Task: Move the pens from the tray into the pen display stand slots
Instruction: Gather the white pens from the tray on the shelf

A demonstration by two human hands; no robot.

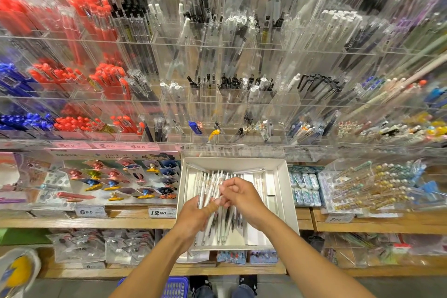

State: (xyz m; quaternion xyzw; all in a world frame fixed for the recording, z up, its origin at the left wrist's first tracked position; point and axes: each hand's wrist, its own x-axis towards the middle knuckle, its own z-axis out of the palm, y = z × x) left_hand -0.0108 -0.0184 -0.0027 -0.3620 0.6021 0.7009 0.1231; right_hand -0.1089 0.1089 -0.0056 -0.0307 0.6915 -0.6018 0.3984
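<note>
Pens (212, 203) sit bunched in the left hand (193, 213), fingers wrapped around them, over the white tray (289, 191). The right hand (242, 195) pinches some tops. A loose hold could let pens slide and drop before reaching the clear stand (242, 41).

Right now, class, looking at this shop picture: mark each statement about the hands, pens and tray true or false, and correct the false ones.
1. The left hand holds a bunch of pens. True.
2. The tray is blue. False: it is white.
3. Both hands are over the tray. True.
4. The right hand reaches up to the stand. False: it is down at the pens.
5. The stand's left slots hold red pens. True.
</note>
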